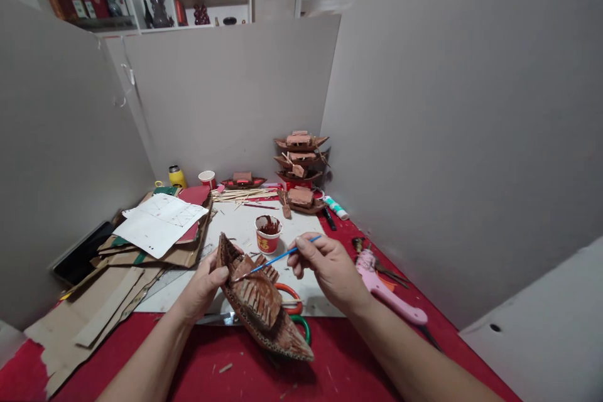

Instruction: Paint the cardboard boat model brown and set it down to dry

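A brown cardboard model boat [261,304] is tilted in front of me, its corrugated edge showing. My left hand [202,286] grips it near its upper left end, thumb on the rim. My right hand [325,267] pinches a thin blue paintbrush [282,255], whose tip touches the boat's inside close to my left thumb. Just beyond the boat stands a red and white paper cup [268,235] with dark brown paint on its inner wall. Scissors with orange and green handles [301,328] lie beneath the boat, partly hidden by it.
Stacked model boats [301,157] stand at the back, another boat [304,199] before them. Thin wooden sticks [245,195] lie near a yellow bottle [176,176]. Cardboard and paper [160,220] pile up at left. A pink-handled tool [393,298] lies at right. Grey panels [226,94] enclose the table.
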The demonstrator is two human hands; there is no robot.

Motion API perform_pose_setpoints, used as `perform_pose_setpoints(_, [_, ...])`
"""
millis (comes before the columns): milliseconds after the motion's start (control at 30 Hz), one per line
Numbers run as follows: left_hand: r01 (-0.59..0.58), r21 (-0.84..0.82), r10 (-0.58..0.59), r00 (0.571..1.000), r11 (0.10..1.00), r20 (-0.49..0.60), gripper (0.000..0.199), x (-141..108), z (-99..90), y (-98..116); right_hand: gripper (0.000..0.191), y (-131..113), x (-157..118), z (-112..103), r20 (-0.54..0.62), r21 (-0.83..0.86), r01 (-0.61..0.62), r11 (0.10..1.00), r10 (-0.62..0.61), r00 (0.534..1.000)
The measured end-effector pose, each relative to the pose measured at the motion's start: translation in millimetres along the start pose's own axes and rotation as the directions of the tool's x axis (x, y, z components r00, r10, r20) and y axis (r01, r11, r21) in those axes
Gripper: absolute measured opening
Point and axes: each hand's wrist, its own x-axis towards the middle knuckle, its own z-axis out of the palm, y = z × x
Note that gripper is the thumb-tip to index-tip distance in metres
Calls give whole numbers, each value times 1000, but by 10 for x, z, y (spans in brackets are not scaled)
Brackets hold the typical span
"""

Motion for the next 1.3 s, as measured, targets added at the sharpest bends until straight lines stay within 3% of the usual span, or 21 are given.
perform_pose_setpoints(67, [3, 6, -3, 1000, 1000, -5, 62, 3, -2, -2, 42, -4, -7, 6, 22, -10, -6, 1000, 6, 1000])
perform_pose_setpoints(233, [3, -2, -3, 1000, 1000, -13, 64, 9, 0, 7, 43, -20, 12, -10, -51, 7, 17, 1000, -17, 999])
perform_pose_setpoints(400, [1, 9, -1, 1000, 1000, -4, 60, 5, 2, 13, 42, -14, 2, -8, 37, -21, -12, 1000, 13, 999])
perform_pose_setpoints(567, [4, -24, -4, 1000, 1000, -12, 62, -8, 7, 16, 43, -18, 21, -27, -41, -23, 28, 999, -29, 999])
perform_pose_setpoints(733, [9, -14, -9, 1000, 1000, -11, 62, -12, 29, 38, 42, -37, 7, -4, 19, -24, -17, 1000, 17, 1000])
perform_pose_setpoints(900, [16, -28, -16, 1000, 999, -16, 61, -5, 22, 26, 43, -35, 23, -21, -66, -20, 34, 999, -35, 997])
perform_pose_setpoints(1100, [18, -3, -18, 1000, 1000, -11, 60, -1, 10, 17, 42, -28, -1, -1, 0, -39, 13, 999, -13, 1000])
perform_pose_setpoints(1233, [8, -39, -9, 1000, 999, -21, 61, -11, 28, 32, 43, -48, 14, -22, -93, -44, 59, 997, -63, 994])
perform_pose_setpoints(1300, [10, -38, -11, 1000, 999, -18, 59, -15, 38, 40, 42, -51, 10, -17, -82, -42, 54, 998, -57, 995])
